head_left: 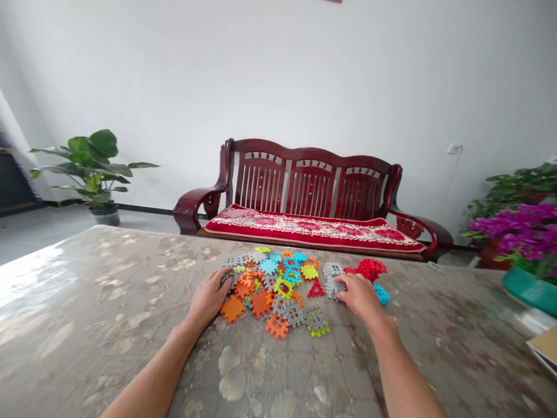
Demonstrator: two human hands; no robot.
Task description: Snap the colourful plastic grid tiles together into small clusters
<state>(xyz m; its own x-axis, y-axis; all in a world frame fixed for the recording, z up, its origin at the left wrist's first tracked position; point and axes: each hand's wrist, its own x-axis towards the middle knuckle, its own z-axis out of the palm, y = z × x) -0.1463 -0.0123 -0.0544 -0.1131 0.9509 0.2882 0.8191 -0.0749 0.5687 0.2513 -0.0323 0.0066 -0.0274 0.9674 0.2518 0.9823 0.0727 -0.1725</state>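
Note:
A loose pile of interlocking plastic tiles in orange, grey, blue and lime lies on the table. My left hand is at the pile's left edge, its thumb and fingers closed around a dark grey tile, partly hidden. My right hand grips a light grey tile at the stack of grey tiles right of the pile. Between the hands are an orange tile, a lime square frame and a red triangle. Red tiles and a blue tile sit just beyond my right hand.
The table has a shiny floral cover. Behind it stands a wooden bench with a red patterned cushion. At the right edge are purple flowers in a teal pot and a book-like object. A single grey piece lies far right.

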